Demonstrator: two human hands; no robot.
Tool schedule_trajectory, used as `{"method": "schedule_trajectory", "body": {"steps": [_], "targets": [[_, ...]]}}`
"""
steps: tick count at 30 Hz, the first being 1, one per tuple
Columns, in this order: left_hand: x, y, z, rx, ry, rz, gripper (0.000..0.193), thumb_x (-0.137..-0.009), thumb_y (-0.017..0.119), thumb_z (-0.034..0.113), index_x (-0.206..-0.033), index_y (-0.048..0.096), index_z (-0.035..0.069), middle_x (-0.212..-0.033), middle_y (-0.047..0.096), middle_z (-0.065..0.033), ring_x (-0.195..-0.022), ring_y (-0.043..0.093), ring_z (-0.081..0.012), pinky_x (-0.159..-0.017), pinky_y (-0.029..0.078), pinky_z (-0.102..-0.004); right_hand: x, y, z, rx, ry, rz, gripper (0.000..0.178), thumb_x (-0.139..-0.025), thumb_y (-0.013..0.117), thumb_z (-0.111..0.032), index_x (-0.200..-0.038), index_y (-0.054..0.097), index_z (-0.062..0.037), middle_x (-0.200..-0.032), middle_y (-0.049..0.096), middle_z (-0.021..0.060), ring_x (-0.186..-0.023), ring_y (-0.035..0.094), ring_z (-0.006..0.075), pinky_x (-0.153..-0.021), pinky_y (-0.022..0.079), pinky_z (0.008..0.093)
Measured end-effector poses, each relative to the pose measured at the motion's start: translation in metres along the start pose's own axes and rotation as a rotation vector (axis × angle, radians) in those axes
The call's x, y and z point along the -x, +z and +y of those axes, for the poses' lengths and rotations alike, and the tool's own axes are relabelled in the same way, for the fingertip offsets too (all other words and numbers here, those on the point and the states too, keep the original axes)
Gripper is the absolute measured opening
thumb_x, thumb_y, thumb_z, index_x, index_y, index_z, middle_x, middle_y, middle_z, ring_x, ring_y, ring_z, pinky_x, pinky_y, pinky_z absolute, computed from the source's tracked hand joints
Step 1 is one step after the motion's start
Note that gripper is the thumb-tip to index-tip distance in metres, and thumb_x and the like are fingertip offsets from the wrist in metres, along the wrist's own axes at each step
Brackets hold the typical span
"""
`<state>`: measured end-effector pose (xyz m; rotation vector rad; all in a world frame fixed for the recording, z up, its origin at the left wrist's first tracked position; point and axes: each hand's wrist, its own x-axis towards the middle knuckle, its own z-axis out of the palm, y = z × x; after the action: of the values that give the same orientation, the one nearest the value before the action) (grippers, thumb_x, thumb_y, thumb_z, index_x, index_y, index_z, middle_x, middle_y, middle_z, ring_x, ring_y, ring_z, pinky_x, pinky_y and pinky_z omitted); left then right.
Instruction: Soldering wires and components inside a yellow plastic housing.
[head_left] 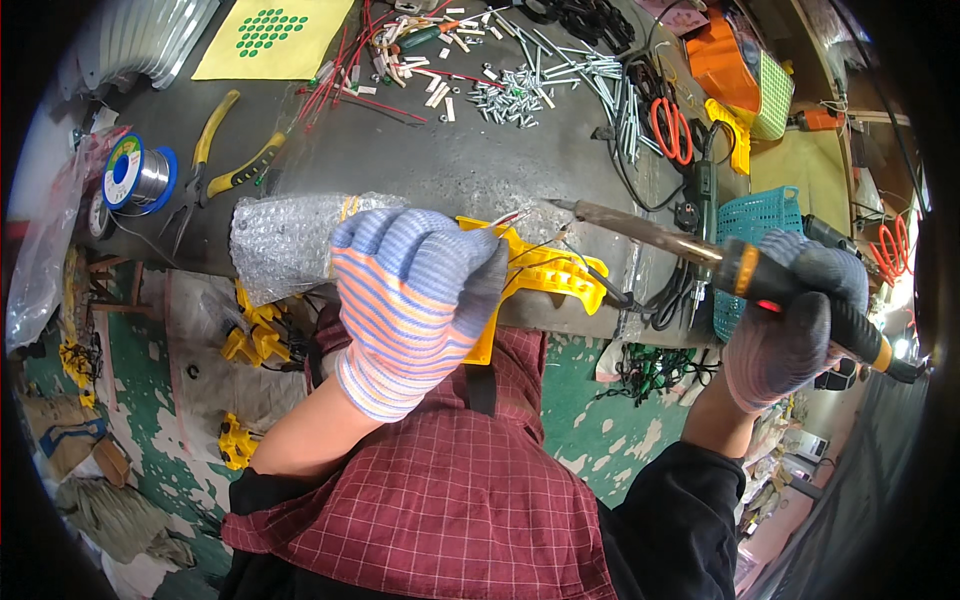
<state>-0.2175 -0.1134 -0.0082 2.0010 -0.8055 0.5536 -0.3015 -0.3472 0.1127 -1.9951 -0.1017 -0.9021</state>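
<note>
My left hand, in a striped glove, is closed at the table's front edge. Its fingertips are partly hidden, and thin wires stick out beside them, so it seems to pinch these. Behind and to the right of that hand lies a yellow plastic housing with dark leads, its lower part reaching past the edge over my apron. My gloved right hand is wrapped round the black handle of a soldering iron. The iron's tip points left, close above the wires. A red light glows on its handle.
Bubble wrap lies left of the housing, near yellow-handled pliers and a solder spool. Screws, red wires and a screwdriver lie farther back. Red-handled scissors and a blue basket are at right.
</note>
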Motion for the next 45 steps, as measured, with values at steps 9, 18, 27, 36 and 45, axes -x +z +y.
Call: {"method": "schedule_trajectory", "body": {"steps": [9,18,27,36,45], "targets": [[0.004,-0.001,0.018,0.025,0.02,-0.007,0.022,-0.07,0.079,0.011,-0.085,0.063,0.012,-0.08,0.058,-0.005,-0.074,0.054,-0.026,-0.073,0.04,-0.0408,0.02,-0.028,0.006,-0.171,0.127,0.111,0.03,-0.084,0.069,-0.024,-0.1,0.057,-0.0011,-0.091,0.056,0.0084,-0.075,0.056,0.0197,-0.071,0.049,0.0346],[-0.008,0.017,0.008,0.01,0.066,-0.013,0.019,-0.069,0.078,0.014,-0.081,0.064,0.014,-0.078,0.057,-0.0047,-0.076,0.055,-0.0272,-0.074,0.04,-0.043,0.023,-0.02,0.008,0.003,0.135,0.241,0.028,-0.08,0.071,-0.018,-0.1,0.06,-0.0008,-0.094,0.059,0.0094,-0.083,0.06,0.0221,-0.076,0.051,0.0342],[-0.011,0.022,0.007,-0.038,0.08,0.031,0.018,-0.069,0.077,0.018,-0.08,0.065,0.014,-0.078,0.057,-0.0046,-0.077,0.055,-0.0276,-0.073,0.041,-0.0432,0.018,-0.013,0.006,-0.002,0.11,0.237,0.027,-0.079,0.07,-0.017,-0.099,0.06,-0.0018,-0.095,0.058,0.0101,-0.084,0.059,0.0209,-0.078,0.05,0.0339],[-0.012,0.021,0.006,-0.02,0.073,0.032,0.017,-0.069,0.077,0.019,-0.08,0.064,0.014,-0.078,0.057,-0.0043,-0.076,0.055,-0.0274,-0.073,0.041,-0.0426,0.016,-0.016,0.006,0.008,0.099,0.191,0.026,-0.081,0.069,-0.017,-0.099,0.059,-0.0011,-0.094,0.057,0.0102,-0.083,0.059,0.0203,-0.075,0.051,0.0328],[-0.012,0.024,0.006,-0.027,0.063,-0.006,0.018,-0.069,0.077,0.02,-0.081,0.065,0.015,-0.079,0.057,-0.004,-0.078,0.054,-0.0269,-0.075,0.041,-0.0426,0.017,-0.017,0.008,0.001,0.122,0.173,0.027,-0.08,0.07,-0.016,-0.1,0.06,-0.0014,-0.094,0.057,0.01,-0.084,0.058,0.0213,-0.076,0.051,0.0338]]}}
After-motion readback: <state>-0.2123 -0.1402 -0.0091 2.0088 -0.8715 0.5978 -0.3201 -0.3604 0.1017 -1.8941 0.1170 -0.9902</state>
